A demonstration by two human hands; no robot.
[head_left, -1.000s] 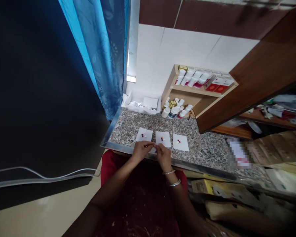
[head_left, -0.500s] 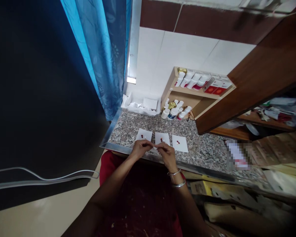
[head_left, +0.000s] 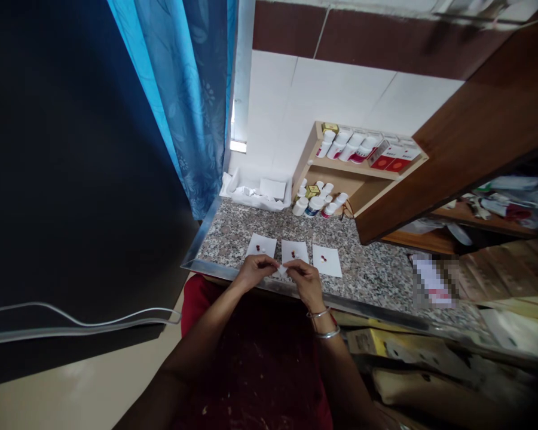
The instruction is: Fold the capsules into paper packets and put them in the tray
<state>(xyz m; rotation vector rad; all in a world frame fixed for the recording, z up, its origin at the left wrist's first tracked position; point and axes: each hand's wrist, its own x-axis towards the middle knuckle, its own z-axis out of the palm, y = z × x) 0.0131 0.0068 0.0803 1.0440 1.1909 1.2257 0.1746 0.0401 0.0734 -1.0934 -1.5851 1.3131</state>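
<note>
Between the fingertips of both hands is a small white folded paper [head_left: 281, 271], above the counter's front edge. My left hand [head_left: 254, 272] pinches its left side, and my right hand [head_left: 308, 283], with bangles on the wrist, pinches the right side. Just beyond lie three white paper sheets in a row: a left sheet [head_left: 269, 241], a middle sheet [head_left: 300, 246] and a right sheet [head_left: 333, 266]. Each carries a few small dark red and pale pills, such as the red pill [head_left: 323, 258] on the right one. My hands partly cover the lower edges of the left and middle sheets.
Behind the sheets, a white plastic tray [head_left: 260, 203] of papers stands on the granite counter [head_left: 233, 227]. A wooden shelf [head_left: 358, 166] holds white bottles and red-white boxes; more bottles [head_left: 314, 206] stand below. A blue curtain [head_left: 192, 107] hangs at left, a brown cabinet [head_left: 430, 161] at right.
My fingertips have drawn slightly apart, and more of the folded white paper shows between them. The sheets and pills have stayed put.
</note>
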